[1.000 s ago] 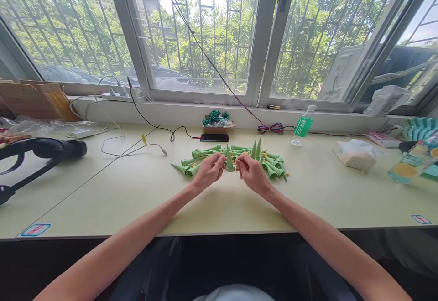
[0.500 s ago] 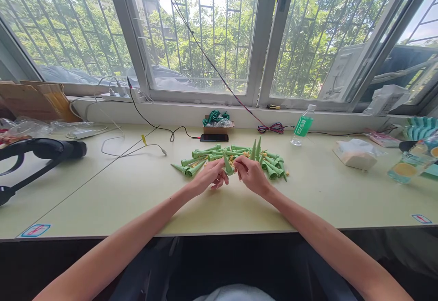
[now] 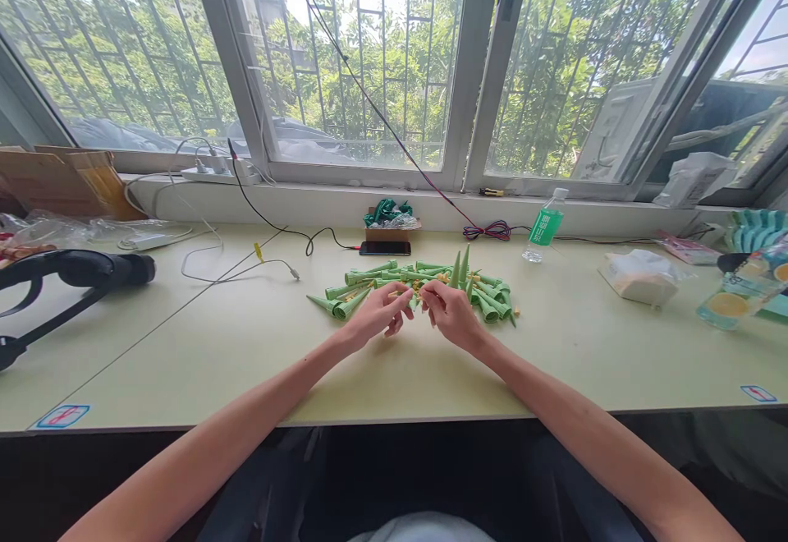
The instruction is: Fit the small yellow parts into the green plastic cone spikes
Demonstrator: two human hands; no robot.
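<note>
My left hand (image 3: pixel 380 312) is above the table with thumb and fingers closed around a green cone (image 3: pixel 414 300), of which only a small part shows between my hands. Close by, my right hand (image 3: pixel 454 312) has its thumb and forefinger pinched together at the cone's side; what is in the pinch is too small to make out. Behind both hands lies a heap of green cones (image 3: pixel 488 310), mixed with small yellow pieces (image 3: pixel 517 311). Two cones (image 3: pixel 464 263) stand upright just beyond my right hand.
Behind the heap are a black phone (image 3: pixel 385 248) and a small cardboard box (image 3: pixel 394 234) with green wrapping. A water bottle (image 3: pixel 545 228) and a tissue pack (image 3: pixel 640 277) stand to the right. On the left are a black headset (image 3: pixel 67 271) and loose cables (image 3: pixel 264 259).
The cone at my left hand, upright before, has turned so that its tall tip no longer shows. My left fingers have shifted around it; my right hand has hardly moved.
</note>
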